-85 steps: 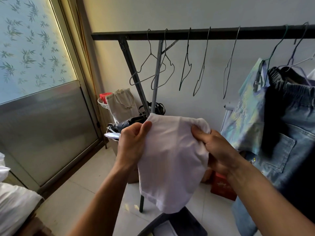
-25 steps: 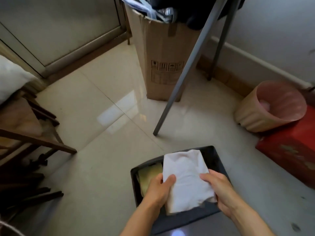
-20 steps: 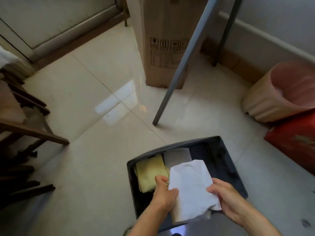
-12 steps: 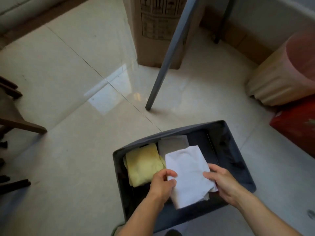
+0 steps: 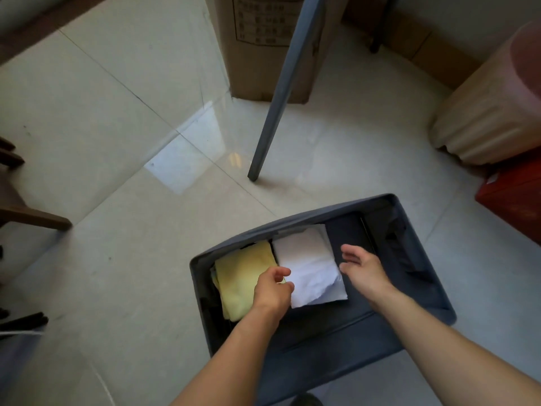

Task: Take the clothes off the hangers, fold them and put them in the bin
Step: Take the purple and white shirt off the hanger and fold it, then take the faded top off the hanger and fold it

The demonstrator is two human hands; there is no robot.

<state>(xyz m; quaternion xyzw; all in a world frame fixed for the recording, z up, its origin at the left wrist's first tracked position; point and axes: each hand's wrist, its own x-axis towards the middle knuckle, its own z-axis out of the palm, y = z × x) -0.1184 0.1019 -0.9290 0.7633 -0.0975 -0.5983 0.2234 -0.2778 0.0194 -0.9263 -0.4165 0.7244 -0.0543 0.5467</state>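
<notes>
- Half a second ago both my hands held the folded white garment (image 5: 307, 268); now it lies inside the dark grey bin (image 5: 322, 347), just beside the folded yellow garment (image 5: 243, 276).
- My left hand (image 5: 272, 288) has let go. Its fingers are loosely curled at the white edge and grip nothing.
- My right hand (image 5: 361, 265) is spread open, just beside the cloth and holding nothing.
- I judge this piece finished, so I can return to the rack.
- Count: one bin; two folded garments clearly seen, one white and one yellow; a pale strip under the white may be a third.
</notes>
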